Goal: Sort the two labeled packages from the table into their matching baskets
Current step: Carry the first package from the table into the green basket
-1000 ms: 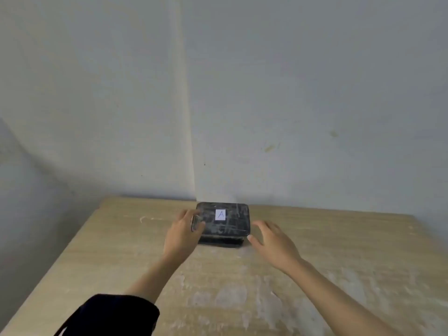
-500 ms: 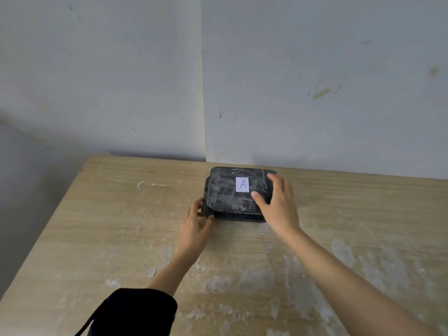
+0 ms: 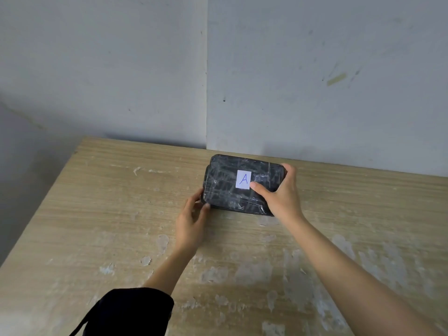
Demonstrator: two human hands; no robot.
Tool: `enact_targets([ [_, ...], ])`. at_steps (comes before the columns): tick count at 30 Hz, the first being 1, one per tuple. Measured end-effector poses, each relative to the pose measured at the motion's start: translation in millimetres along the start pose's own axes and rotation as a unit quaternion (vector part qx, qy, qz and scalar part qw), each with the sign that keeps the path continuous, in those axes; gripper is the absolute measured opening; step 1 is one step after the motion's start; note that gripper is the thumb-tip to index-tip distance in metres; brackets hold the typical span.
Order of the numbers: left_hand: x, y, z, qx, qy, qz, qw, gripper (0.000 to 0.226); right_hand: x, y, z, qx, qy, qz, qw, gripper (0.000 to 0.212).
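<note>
A black package (image 3: 228,185) wrapped in clear tape lies near the back of the wooden table (image 3: 97,214). A white label (image 3: 243,179) on its top reads "A". My right hand (image 3: 282,195) wraps over the package's right end, thumb on top beside the label, fingers around the far corner. My left hand (image 3: 191,219) touches the package's near-left corner with its fingertips. It seems to rest on something dark beneath it, maybe a second package; I cannot tell. No basket is in view.
A grey wall (image 3: 315,81) stands right behind the table's back edge. The table's left edge runs diagonally at the left, with grey floor beyond. The tabletop has worn, pale patches. My dark left sleeve (image 3: 126,311) shows at the bottom.
My right hand went from beside the package onto its right end and closed around it. My left hand slid from the left side to the near-left corner. The view tilted down and came closer.
</note>
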State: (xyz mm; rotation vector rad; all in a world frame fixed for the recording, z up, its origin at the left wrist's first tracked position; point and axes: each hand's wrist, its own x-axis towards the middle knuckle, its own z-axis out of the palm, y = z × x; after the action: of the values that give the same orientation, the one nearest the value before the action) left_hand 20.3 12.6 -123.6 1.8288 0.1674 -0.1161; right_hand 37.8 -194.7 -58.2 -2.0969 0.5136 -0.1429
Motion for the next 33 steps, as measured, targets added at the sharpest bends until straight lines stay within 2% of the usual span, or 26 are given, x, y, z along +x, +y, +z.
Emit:
enact_targets([
  [2, -1, 6, -1, -0.03, 0.036, -0.005, 0.999, 0.032, -2, 0, 1, 0.001, 0.002, -0.005, 1.0, 0.088],
  [5, 0, 23, -1, -0.058, 0.069, -0.007, 0.996, 0.034, -5, -1, 1, 0.014, 0.003, -0.005, 1.0, 0.087],
  [11, -2, 52, 14, 0.032, 0.028, 0.003, 0.999, 0.043, -29, 4, -14, 0.024, 0.015, -0.017, 0.999, 0.082],
  [14, -23, 65, 27, 0.034, 0.024, 0.018, 0.999, 0.037, -41, 13, -39, 0.046, 0.01, 0.0, 0.999, 0.081],
  [16, -41, 73, 40, 0.047, 0.012, 0.024, 0.999, 0.034, -48, 21, -63, 0.054, 0.009, 0.005, 0.998, 0.082],
  [23, -121, 105, 115, 0.045, -0.021, 0.032, 0.998, 0.042, -84, 62, -173, 0.068, 0.005, 0.006, 0.998, 0.086],
  [27, -177, 131, 179, 0.042, -0.041, 0.068, 0.996, 0.041, -106, 100, -248, 0.09, 0.036, 0.013, 0.995, 0.094],
  [33, -244, 165, 285, 0.045, -0.087, 0.108, 0.989, 0.04, -133, 160, -364, 0.092, 0.084, 0.046, 0.991, 0.094],
])
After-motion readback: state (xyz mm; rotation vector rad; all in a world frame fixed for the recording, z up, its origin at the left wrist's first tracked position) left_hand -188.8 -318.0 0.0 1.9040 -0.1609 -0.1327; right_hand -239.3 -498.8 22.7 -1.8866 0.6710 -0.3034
